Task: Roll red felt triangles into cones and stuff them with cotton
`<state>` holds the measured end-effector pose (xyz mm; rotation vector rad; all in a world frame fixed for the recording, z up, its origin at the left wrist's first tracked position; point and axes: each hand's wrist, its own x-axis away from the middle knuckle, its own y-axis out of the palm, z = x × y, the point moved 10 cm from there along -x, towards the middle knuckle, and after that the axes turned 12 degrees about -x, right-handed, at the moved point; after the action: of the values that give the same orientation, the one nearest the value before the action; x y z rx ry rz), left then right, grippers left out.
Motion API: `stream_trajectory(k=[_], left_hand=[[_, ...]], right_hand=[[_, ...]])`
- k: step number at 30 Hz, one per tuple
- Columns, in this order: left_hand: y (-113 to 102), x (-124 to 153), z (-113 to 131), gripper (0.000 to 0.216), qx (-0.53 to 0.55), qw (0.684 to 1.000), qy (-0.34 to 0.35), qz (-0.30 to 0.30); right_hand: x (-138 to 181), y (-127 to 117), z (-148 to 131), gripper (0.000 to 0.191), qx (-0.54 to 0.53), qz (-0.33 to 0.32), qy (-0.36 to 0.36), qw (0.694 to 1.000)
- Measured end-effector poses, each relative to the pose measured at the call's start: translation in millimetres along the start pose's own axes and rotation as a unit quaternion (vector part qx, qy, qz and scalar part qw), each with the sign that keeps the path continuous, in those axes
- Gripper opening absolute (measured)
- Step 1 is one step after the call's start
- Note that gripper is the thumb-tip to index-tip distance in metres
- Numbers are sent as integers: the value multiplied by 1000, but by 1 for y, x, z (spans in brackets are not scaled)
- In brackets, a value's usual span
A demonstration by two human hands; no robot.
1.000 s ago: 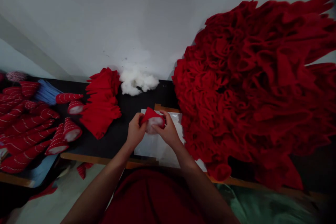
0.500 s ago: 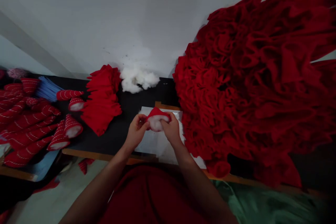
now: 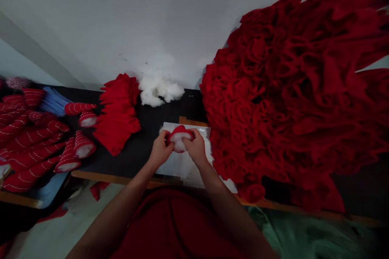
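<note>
Both my hands hold one small red fabric cone [image 3: 179, 132] with white stuffing showing at its open end. My left hand [image 3: 160, 150] pinches its left side and my right hand [image 3: 196, 148] pinches its right side, fingers curled on the fabric. The piece sits just above a white sheet [image 3: 178, 166] lying on the black table [image 3: 146, 129]. A small stack of red felt pieces [image 3: 117, 117] lies to the left, and a tuft of white stuffing [image 3: 159, 91] rests against the wall behind.
A huge heap of red felt pieces [image 3: 291, 97] fills the right side of the table. At the far left lie several red cones with white stripes [image 3: 27, 141], some stuffed, beside blue material [image 3: 51, 105]. The table's wooden front edge [image 3: 106, 178] runs below my hands.
My hands have drawn closer together on the red cone, folding its rim in over the white stuffing. The piece has stayed over the white sheet.
</note>
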<state>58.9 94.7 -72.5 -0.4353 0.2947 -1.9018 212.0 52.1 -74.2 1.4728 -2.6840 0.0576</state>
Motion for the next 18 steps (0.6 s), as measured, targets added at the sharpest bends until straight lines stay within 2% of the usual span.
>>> stream_trajectory(k=[3,7,10,13,15,18], left_hand=[[-7,0,5,22,-77,997,25,18],[-9,0,28,48,-77,993,92,-8],[-7,-5,41,40,-127,983,134,-9],[-13,-13,32,27,-172,979,101,32],[-17,-15,25,24,-172,980,83,52],[-19,-14,18,23,-153,983,70,72]], right_hand=[[-3,0,-1,24,21,-7,3,1000],[-8,11,-5,23,42,-70,17,997],[-9,24,-16,26,24,-126,0,992],[-3,33,-18,33,-44,-163,14,986],[3,35,-14,41,-79,-165,32,983],[10,26,-2,48,-67,-110,36,991]])
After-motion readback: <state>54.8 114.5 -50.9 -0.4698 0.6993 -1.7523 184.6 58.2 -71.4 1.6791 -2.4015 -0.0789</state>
